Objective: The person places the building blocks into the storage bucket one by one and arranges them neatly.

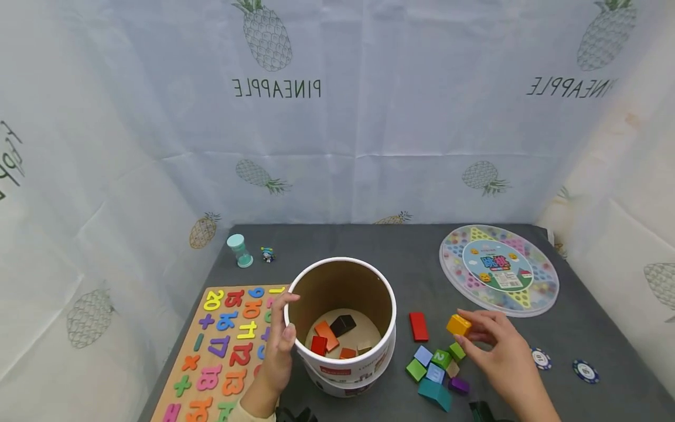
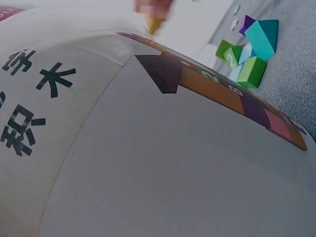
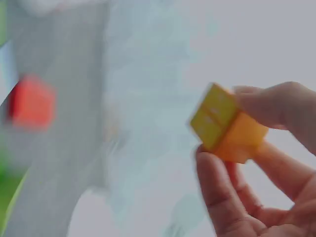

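Note:
In the head view my left hand holds the left side of a white round bucket, its fingertips at the rim. Several blocks lie inside, among them a black block, an orange block and a red block. My right hand pinches a yellow block between thumb and fingers, above the table and right of the bucket. Below it lie loose blocks, including a teal block, a purple block and a green block. The bucket's wall fills most of the left wrist view.
A red block lies behind the loose pile. On the left is a number puzzle board; behind it stand an hourglass and a small figurine. A round game board and two chips lie at right.

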A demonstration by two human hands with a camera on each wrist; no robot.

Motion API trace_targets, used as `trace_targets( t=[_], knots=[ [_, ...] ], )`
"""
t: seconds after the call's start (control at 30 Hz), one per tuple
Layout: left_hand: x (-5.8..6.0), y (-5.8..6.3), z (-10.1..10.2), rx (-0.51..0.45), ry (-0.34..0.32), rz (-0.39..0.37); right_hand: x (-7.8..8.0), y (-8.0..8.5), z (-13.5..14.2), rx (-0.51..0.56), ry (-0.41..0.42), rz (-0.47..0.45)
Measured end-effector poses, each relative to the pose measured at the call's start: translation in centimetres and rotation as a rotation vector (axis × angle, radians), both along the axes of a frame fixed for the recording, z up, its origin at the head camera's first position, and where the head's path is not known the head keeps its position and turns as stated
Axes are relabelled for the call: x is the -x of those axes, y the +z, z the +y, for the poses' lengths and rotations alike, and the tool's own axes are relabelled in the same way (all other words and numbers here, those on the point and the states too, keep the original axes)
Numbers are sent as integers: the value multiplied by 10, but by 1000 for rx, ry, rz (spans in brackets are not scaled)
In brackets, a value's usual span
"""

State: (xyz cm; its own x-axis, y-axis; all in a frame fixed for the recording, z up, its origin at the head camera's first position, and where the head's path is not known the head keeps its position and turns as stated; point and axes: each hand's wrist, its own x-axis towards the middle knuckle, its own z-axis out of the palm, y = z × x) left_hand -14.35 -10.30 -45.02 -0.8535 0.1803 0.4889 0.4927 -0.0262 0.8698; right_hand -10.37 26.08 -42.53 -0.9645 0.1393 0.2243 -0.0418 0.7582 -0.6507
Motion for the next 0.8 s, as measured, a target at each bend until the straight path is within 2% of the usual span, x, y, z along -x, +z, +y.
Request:
trace_targets(
  t=[0.1, 0.2, 0.3, 0.43, 0.53, 0.6, 0.8],
  knots=[
    [0, -1, -1, 4, 3, 5, 6, 22, -21, 136, 98, 174],
    [1, -2, -1, 10, 11, 9, 11, 42, -44, 281, 173, 283],
    [1, -2, -1, 14, 15, 9, 15, 57, -70, 383, 221, 320],
    [-1, -4, 0, 7, 14, -7, 20, 70, -102, 414, 292, 277],
    [-2, -4, 1, 4, 10, -21, 22, 70, -116, 443, 344, 208],
    [-3, -3, 1, 9, 15, -24, 24, 63, -119, 469, 360, 169],
    [1, -1, -1, 33, 28, 1, 39, 38, -110, 497, 445, 156]
  ],
)
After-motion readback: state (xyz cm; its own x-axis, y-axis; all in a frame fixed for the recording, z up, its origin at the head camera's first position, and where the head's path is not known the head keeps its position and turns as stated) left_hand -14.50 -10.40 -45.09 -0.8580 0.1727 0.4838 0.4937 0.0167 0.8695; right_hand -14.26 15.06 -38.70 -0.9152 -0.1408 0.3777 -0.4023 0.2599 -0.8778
